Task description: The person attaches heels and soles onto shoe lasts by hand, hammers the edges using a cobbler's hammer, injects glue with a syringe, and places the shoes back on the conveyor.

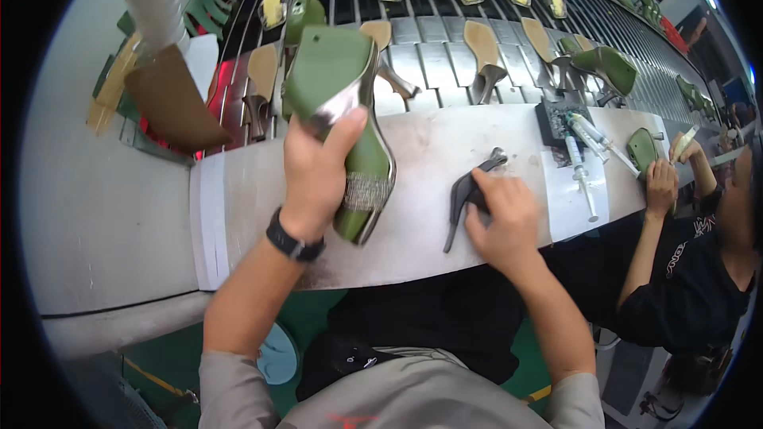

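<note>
My left hand (316,171) wraps the green shoe last (330,71) mid-length, up over the white bench (421,143), likely for balance; my right hand (507,214) touches a dark curved piece (458,199), grip unclear from here

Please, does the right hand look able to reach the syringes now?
Probably yes: only tabletop and white sheet lie between the right hand and the syringes, though it touches the dark tool.

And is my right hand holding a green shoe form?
No, your right hand touches a black tool; your left hand holds the green shoe form.
</note>
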Motion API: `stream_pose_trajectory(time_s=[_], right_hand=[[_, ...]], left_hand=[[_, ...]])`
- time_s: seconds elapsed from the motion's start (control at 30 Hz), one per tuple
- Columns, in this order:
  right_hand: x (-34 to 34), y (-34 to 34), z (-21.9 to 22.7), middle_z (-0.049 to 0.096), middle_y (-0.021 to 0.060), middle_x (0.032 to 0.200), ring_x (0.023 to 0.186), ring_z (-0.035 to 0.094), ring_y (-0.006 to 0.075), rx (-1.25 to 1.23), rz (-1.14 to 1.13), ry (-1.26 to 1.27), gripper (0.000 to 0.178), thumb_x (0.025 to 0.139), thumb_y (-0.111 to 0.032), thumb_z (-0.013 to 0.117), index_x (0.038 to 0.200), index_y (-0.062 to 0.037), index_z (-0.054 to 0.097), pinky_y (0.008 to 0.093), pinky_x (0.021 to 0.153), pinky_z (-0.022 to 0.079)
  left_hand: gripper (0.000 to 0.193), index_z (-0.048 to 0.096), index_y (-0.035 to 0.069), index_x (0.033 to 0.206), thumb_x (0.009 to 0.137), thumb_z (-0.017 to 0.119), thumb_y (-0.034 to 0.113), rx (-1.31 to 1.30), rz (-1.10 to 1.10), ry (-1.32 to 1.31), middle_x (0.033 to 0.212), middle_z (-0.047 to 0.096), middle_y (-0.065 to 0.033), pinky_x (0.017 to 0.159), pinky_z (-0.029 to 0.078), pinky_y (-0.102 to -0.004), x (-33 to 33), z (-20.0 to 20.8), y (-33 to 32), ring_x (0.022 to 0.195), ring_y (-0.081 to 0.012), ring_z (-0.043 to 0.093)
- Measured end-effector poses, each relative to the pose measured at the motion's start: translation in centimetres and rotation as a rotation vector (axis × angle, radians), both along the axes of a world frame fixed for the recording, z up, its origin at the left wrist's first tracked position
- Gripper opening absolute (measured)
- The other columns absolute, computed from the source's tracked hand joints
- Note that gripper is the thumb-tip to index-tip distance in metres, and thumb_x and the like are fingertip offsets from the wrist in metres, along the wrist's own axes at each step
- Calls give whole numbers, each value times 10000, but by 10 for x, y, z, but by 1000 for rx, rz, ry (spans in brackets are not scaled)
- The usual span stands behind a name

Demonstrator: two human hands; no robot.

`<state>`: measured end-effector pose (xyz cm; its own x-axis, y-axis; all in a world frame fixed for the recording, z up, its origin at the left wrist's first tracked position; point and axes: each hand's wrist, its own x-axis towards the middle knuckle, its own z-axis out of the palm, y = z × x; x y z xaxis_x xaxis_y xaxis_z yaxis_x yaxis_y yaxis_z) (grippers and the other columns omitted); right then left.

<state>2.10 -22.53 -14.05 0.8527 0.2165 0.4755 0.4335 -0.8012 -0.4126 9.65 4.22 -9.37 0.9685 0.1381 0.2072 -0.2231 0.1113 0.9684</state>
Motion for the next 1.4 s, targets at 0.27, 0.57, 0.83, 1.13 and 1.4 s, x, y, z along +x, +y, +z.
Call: stream_pose_trajectory(time_s=[0.27, 0.57, 0.83, 1.13, 1.4], right_hand=[[-34, -4, 104, 696, 134, 1101, 982, 673, 305, -78, 81, -23, 398, 776, -166, 811, 1131, -24, 700, 419, 841, 524], [196, -180, 201, 759, 217, 876, 840, 748, 365, -405, -401, 91, 275, 863, -255, 680, 926, -4, 774, 441, 818, 585], [433, -345, 116, 750, 255, 920, 892, 735, 421, -1010, -401, 454, 294, 814, -243, 710, 914, 20, 794, 494, 838, 579], [494, -451, 22, 672, 188, 1415, 1287, 655, 386, -1247, -548, 1400, 591, 851, -439, 763, 1310, -68, 740, 508, 1075, 513], [520, -500, -11, 751, 272, 1091, 1021, 739, 432, -1073, -740, 563, 403, 912, -287, 613, 1041, 73, 742, 514, 911, 580]], left_hand=[[682, 588, -57, 1223, 793, 882, 382, 566, 187, -52, 1115, 738, -202, 923, 557, -403, 190, -5, -83, 1008, -337, 726], [507, 584, -53, 1275, 852, 791, 136, 499, 133, -393, 1251, 668, -195, 1043, 467, -400, 152, -56, -79, 1160, -326, 627], [596, 449, 52, 1487, 1033, 702, 344, -739, -517, 663, 1289, 682, -232, 883, 595, -399, -50, -72, 5, 1039, -308, 719], [188, 702, -45, 1139, 979, 710, 53, 558, -289, 294, 973, 744, -194, 695, 575, -364, -29, -37, -21, 794, -279, 711], [162, 733, -6, 1069, 924, 748, 64, 725, -217, 183, 954, 738, -184, 686, 564, -466, -16, -32, -41, 785, -394, 676]])
